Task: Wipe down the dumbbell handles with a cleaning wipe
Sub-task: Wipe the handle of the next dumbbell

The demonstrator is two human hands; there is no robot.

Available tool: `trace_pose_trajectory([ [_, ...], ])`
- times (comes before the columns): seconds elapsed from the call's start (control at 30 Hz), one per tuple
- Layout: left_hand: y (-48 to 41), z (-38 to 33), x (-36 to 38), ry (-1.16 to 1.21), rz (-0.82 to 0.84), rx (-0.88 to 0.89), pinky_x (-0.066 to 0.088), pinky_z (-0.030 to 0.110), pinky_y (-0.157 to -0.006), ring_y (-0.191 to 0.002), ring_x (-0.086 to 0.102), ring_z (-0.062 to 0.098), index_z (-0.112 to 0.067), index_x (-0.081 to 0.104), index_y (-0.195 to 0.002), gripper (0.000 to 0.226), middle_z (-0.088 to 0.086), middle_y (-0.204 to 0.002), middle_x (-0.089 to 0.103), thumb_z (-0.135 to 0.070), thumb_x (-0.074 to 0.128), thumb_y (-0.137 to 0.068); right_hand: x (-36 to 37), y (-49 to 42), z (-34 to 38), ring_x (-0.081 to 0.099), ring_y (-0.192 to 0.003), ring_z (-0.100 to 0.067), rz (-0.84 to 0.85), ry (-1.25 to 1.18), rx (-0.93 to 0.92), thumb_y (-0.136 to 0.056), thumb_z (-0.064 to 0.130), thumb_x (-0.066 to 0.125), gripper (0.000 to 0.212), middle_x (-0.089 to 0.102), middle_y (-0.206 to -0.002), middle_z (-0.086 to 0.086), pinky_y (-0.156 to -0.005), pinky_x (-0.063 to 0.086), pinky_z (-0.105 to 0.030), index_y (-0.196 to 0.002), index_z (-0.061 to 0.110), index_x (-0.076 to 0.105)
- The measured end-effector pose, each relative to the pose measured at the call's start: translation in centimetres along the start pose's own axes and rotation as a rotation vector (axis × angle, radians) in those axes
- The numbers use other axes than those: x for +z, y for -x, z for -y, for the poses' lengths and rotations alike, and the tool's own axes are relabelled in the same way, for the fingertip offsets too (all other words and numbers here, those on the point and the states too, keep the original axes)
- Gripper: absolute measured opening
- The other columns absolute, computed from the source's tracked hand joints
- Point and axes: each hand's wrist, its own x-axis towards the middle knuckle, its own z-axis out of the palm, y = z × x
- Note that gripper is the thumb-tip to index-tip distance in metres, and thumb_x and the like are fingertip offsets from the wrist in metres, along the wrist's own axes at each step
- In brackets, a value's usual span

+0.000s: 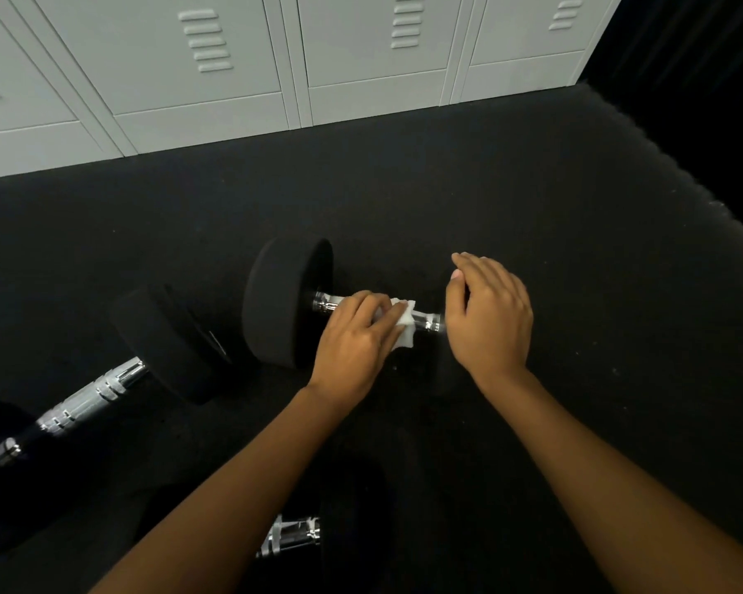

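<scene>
The left hand [357, 336] grips the cleaning wipe [405, 327] on the dumbbell handle [430, 321], the right hand [492, 315] rests relaxed, covering its right head; another dumbbell [91, 396] lies left, grey lockers [181, 92] far.

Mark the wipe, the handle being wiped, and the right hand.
wipe [406, 336]: head view, on the white fold that shows below the fingers.
handle [429, 321]: head view, on the chrome stretch just right of the wipe.
right hand [492, 315]: head view, on the back of the hand.
</scene>
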Motion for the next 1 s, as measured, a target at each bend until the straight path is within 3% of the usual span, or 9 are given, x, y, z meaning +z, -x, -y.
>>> trace_pose_trajectory([
  [0.17, -1.5, -1.5, 0.5, -0.052, 0.102, -0.082, 0.039, 0.037, -0.099, -0.115, 0.054, 0.023, -0.014, 0.059, -0.122, 0.036, 0.005, -0.116, 0.063, -0.029, 0.045, -0.093, 0.0, 0.0, 0.0, 0.052, -0.121, -0.022, -0.008, 0.002, 0.005, -0.095, 0.024, 0.038, 0.037, 0.062, -0.123, -0.008, -0.104, 0.037, -0.041, -0.122, 0.009, 0.058],
  [0.27, -2.6, -0.9, 0.4, -0.103, 0.168, -0.042, 0.037, 0.039, -0.101, -0.109, 0.058, 0.022, -0.014, 0.064, -0.112, 0.025, 0.004, -0.108, 0.067, -0.022, 0.06, -0.088, 0.0, 0.0, 0.1, 0.052, -0.121, -0.022, -0.009, -0.005, 0.011, -0.094, 0.025, 0.036, 0.04, 0.062, -0.123, -0.008, -0.104, 0.037, -0.041, -0.122, 0.009, 0.059],
  [0.4, -3.3, 0.7, 0.1, -0.1, 0.256, -0.083, 0.024, 0.034, -0.107, -0.121, 0.048, 0.019, -0.017, 0.058, -0.119, 0.028, 0.001, -0.122, 0.061, -0.027, 0.041, -0.099, -0.1, -0.1, 0.0, 0.05, -0.123, -0.022, 0.01, -0.006, 0.015, -0.095, 0.023, 0.039, 0.036, 0.061, -0.125, -0.008, -0.105, 0.035, -0.041, -0.123, 0.009, 0.058],
  [0.67, -4.2, -1.3, 0.5, 0.082, 0.322, -0.041, 0.03, 0.032, -0.103, -0.116, 0.049, 0.019, -0.014, 0.059, -0.119, 0.031, 0.004, -0.122, 0.061, -0.026, 0.039, -0.099, -0.1, 0.0, 0.1, 0.051, -0.121, -0.021, -0.005, -0.015, 0.017, -0.094, 0.025, 0.037, 0.039, 0.061, -0.124, -0.007, -0.104, 0.035, -0.04, -0.122, 0.01, 0.059],
  [0.77, -4.6, -0.6, 0.0, 0.016, 0.385, -0.035, 0.03, 0.032, -0.103, -0.116, 0.049, 0.018, -0.016, 0.058, -0.121, 0.033, 0.003, -0.122, 0.06, -0.03, 0.035, -0.1, -0.2, 0.0, 0.0, 0.051, -0.122, -0.021, 0.002, -0.023, 0.014, -0.094, 0.025, 0.036, 0.039, 0.061, -0.124, -0.007, -0.105, 0.034, -0.04, -0.123, 0.01, 0.058],
  [1.0, -6.6, 1.4, -0.9, -0.005, 0.636, -0.206, 0.036, 0.038, -0.091, -0.108, 0.051, 0.028, -0.012, 0.061, -0.113, 0.04, 0.012, -0.116, 0.061, -0.03, 0.027, -0.101, -0.1, 0.0, 0.0, 0.049, -0.124, -0.02, 0.011, -0.01, 0.023, -0.096, 0.022, 0.041, 0.035, 0.059, -0.127, -0.005, -0.107, 0.033, -0.04, -0.124, 0.011, 0.057],
])
